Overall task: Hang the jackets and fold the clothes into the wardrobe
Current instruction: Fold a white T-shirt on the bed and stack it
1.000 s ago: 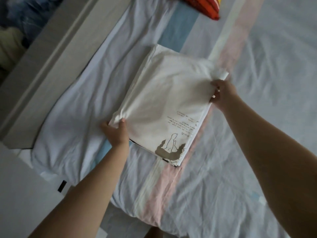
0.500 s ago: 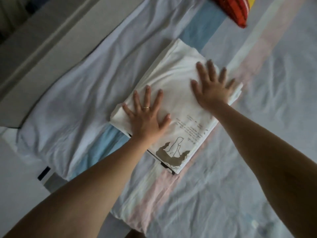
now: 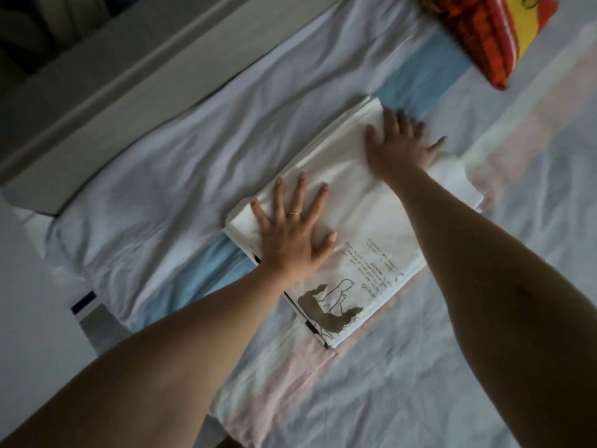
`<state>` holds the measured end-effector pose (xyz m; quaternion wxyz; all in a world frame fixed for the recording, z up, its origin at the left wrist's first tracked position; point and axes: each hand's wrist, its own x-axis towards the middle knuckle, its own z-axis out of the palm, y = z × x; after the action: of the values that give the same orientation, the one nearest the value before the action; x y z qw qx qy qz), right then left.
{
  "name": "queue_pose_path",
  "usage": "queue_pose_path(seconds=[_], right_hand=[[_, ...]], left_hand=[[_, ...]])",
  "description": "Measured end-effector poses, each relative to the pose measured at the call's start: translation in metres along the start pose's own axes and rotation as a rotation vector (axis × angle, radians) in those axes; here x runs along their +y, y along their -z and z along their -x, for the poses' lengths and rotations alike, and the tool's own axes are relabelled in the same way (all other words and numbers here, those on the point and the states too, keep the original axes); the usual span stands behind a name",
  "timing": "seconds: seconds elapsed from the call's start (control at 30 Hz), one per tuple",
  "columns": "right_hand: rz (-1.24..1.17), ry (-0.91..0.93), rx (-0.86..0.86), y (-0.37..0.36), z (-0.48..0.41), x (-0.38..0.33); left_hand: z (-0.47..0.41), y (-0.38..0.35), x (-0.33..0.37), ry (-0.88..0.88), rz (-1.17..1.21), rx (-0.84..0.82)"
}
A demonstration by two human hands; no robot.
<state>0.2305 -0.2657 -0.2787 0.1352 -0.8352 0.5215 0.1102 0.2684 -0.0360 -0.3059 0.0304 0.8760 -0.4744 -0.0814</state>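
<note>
Both bare arms reach forward over the bed (image 3: 436,367), the left hand (image 3: 292,236) spread flat, pressing the near-left part of the folded white shirt (image 3: 371,227), the right hand (image 3: 402,148) splayed flat on its far edge.

Bare to the frame's edge: the left forearm (image 3: 181,344) at 7 o'clock, the right forearm (image 3: 484,270) at 4 o'clock. A thin, pale metal ring (image 3: 294,213) circles one finger of the left hand (image 3: 289,244); the right hand (image 3: 399,150) is slightly blurred.
</note>
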Motion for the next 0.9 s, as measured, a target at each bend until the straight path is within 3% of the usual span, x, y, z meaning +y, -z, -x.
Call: queue_pose_path(seconds=[0.07,0.13,0.17,0.2,0.3,0.37,0.47,0.53,0.6,0.67,0.77,0.9], right_hand=[[0.065,0.137,0.191,-0.001,0.028,0.003],[0.095,0.429,0.198,-0.011,0.074,0.018],[0.118,0.487,0.161,-0.020,0.095,0.035],[0.103,0.433,0.108,-0.029,0.111,0.057],[-0.074,-0.049,-0.026,-0.044,0.134,0.114],[-0.115,-0.184,-0.063,-0.041,0.145,0.120],[-0.050,-0.001,0.072,-0.039,0.189,0.110],[-0.033,0.175,0.053,-0.044,0.215,0.102],[-0.013,0.221,-0.027,-0.063,0.244,0.108],[-0.054,0.127,-0.087,-0.088,0.287,0.136],[-0.145,0.086,-0.092,-0.109,0.356,0.200],[-0.197,-0.023,-0.155,-0.123,0.452,0.302]], left_hand=[[0.000,0.000,0.000,0.000,-0.018,-0.001],[0.000,0.004,0.001,-0.001,-0.025,-0.016],[0.001,0.005,0.003,-0.001,-0.026,-0.024],[0.001,0.005,0.004,0.006,-0.029,-0.038],[0.001,0.004,0.002,0.011,-0.028,-0.079],[-0.003,0.010,0.004,0.019,-0.013,-0.094],[0.013,0.026,0.026,0.084,0.139,-0.044],[0.045,0.021,0.047,-0.077,0.168,0.049],[0.096,-0.005,0.062,-0.303,0.020,0.018],[0.148,-0.026,0.071,-0.330,-0.072,-0.059],[0.193,-0.028,0.100,-0.257,0.011,-0.154],[0.241,-0.030,0.177,-0.490,0.048,-0.457]])
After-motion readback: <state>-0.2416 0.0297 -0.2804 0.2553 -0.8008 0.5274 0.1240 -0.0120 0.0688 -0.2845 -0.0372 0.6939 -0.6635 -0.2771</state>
